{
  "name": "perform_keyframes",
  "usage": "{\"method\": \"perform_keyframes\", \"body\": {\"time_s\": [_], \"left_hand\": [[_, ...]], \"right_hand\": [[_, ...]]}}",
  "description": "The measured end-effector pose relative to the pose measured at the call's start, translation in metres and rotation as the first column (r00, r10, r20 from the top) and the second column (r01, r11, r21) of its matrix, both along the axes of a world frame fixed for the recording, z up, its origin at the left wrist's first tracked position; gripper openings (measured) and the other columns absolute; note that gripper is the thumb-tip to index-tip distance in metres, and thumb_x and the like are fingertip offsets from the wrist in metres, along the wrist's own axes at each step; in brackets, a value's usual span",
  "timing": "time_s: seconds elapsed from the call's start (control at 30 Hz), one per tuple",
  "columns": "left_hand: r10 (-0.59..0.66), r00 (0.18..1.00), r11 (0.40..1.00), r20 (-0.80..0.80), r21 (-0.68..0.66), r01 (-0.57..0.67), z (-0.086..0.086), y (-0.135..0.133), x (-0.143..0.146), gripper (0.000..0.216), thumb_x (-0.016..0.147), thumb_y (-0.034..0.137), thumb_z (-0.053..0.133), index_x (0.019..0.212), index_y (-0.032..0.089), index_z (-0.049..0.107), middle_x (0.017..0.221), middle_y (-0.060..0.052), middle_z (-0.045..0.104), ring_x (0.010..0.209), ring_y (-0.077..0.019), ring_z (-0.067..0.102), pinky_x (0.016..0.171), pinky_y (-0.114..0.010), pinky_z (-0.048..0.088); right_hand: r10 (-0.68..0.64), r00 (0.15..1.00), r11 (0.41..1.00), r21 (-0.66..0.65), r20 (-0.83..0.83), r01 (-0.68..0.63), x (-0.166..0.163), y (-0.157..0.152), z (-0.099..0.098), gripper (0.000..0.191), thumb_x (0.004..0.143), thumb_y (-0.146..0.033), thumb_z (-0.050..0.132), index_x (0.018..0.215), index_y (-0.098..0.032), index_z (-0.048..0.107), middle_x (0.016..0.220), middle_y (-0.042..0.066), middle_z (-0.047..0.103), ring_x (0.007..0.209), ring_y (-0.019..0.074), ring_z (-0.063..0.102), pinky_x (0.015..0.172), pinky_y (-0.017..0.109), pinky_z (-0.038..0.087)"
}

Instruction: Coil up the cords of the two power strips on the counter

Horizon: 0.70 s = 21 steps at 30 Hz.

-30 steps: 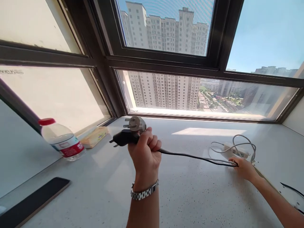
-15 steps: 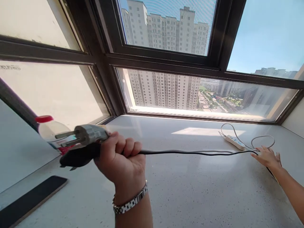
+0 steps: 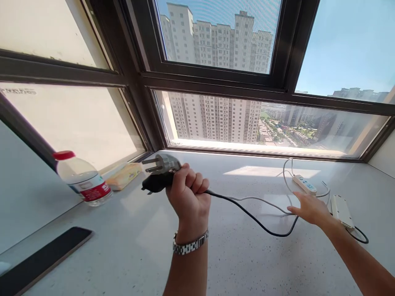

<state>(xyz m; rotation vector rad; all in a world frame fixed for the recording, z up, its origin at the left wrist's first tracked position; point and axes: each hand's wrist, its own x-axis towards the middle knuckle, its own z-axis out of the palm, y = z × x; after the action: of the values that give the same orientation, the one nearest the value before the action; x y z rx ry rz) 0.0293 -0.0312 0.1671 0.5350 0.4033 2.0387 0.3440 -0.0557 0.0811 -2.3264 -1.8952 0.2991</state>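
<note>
Window-ledge surface (image 3: 247,255), cords being gathered.
Left hand (image 3: 188,195), back nearer mid-surface, fists two plugs (image 3: 160,172); right hand (image 3: 310,207), fingers spread, now presses slackened cords (image 3: 259,213) beside power strip (image 3: 304,184).

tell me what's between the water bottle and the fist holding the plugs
In the head view, a yellow packet lies on the sill between the water bottle and the left hand.

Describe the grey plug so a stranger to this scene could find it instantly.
Start at the dark window frame corner above the white sill. Just below it, the left hand with the wristwatch grips two plugs. The grey plug is the upper one with bare metal prongs, above the black plug.
</note>
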Motion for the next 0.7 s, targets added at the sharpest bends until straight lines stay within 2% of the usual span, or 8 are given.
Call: {"method": "perform_keyframes", "body": {"time_s": [0.03,0.1,0.2,0.27,0.33,0.47,0.6,0.7], "left_hand": [[-0.035,0.999,0.999,0.03,-0.009,0.035,-0.002,0.0,0.005,0.043,0.07,0.014,0.066,0.057,0.019,0.026,0.046,0.01,0.017,0.036,-0.0038,0.012,0.032,-0.016,0.015],[-0.1,0.991,0.995,0.086,-0.017,0.101,-0.005,0.001,0.014,0.045,0.072,0.018,0.068,0.058,0.019,0.025,0.046,0.01,0.019,0.036,-0.0036,0.014,0.032,-0.016,0.016],[-0.207,0.966,0.975,0.151,-0.049,0.217,-0.008,0.003,0.023,0.047,0.077,0.025,0.07,0.058,0.018,0.028,0.046,0.01,0.022,0.034,-0.0031,0.016,0.031,-0.015,0.015],[-0.254,0.949,0.959,0.189,-0.081,0.272,-0.01,0.008,0.024,0.043,0.081,0.027,0.069,0.059,0.018,0.033,0.045,0.011,0.023,0.034,-0.0031,0.017,0.031,-0.015,0.016],[-0.235,0.948,0.96,0.217,-0.1,0.261,-0.011,0.012,0.018,0.039,0.085,0.028,0.066,0.061,0.017,0.037,0.044,0.011,0.023,0.033,-0.0033,0.018,0.031,-0.015,0.018],[-0.127,0.964,0.979,0.234,-0.126,0.16,-0.008,0.014,-0.005,0.038,0.089,0.028,0.063,0.062,0.017,0.038,0.044,0.011,0.023,0.032,-0.0035,0.02,0.033,-0.015,0.022],[-0.124,0.966,0.982,0.226,-0.113,0.152,-0.005,0.008,-0.024,0.037,0.094,0.024,0.052,0.061,0.017,0.039,0.044,0.01,0.022,0.032,-0.004,0.02,0.033,-0.016,0.024],[-0.068,0.985,0.993,0.159,-0.081,0.081,-0.005,0.007,-0.026,0.035,0.093,0.02,0.05,0.059,0.017,0.039,0.043,0.01,0.021,0.032,-0.0047,0.016,0.032,-0.017,0.021]], "right_hand": [[0.149,0.981,0.987,0.079,-0.12,-0.141,-0.024,-0.005,0.006,0.071,0.079,-0.055,0.06,0.138,-0.018,0.048,0.138,0.017,0.051,0.127,0.0361,0.046,0.097,0.049,0.043],[0.442,0.82,0.896,0.223,-0.364,-0.384,-0.069,-0.012,0.016,0.078,0.08,-0.06,0.057,0.145,-0.02,0.038,0.143,0.014,0.047,0.13,0.0312,0.044,0.102,0.046,0.039],[0.604,0.624,0.796,0.335,-0.495,-0.504,-0.121,-0.008,0.011,0.065,0.075,-0.051,0.067,0.13,-0.019,0.055,0.119,0.012,0.065,0.11,0.0288,0.058,0.092,0.04,0.046],[0.531,0.588,0.834,0.251,-0.61,-0.491,-0.137,0.005,-0.008,0.034,0.084,-0.042,0.057,0.102,-0.016,0.067,0.076,0.004,0.067,0.072,0.0194,0.064,0.069,0.03,0.05],[0.395,0.614,0.887,0.108,-0.684,-0.45,-0.135,0.023,-0.034,0.028,0.087,-0.038,0.05,0.089,-0.015,0.066,0.055,-0.004,0.052,0.048,0.0122,0.053,0.05,0.023,0.042],[0.2,0.885,0.98,0.098,-0.42,-0.175,-0.088,0.053,-0.077,0.028,0.083,-0.034,0.056,0.061,-0.017,0.054,0.055,-0.002,0.047,0.052,0.0112,0.043,0.048,0.023,0.027],[-0.076,0.955,0.962,0.232,-0.286,0.146,-0.028,0.063,-0.086,0.031,0.085,-0.038,0.052,0.06,-0.019,0.05,0.06,0.002,0.054,0.057,0.0145,0.046,0.049,0.025,0.024],[-0.074,0.96,0.979,0.164,-0.271,0.122,0.003,0.058,-0.07,0.036,0.081,-0.048,0.055,0.059,-0.02,0.048,0.057,0.001,0.052,0.055,0.0142,0.044,0.05,0.025,0.023]]}}
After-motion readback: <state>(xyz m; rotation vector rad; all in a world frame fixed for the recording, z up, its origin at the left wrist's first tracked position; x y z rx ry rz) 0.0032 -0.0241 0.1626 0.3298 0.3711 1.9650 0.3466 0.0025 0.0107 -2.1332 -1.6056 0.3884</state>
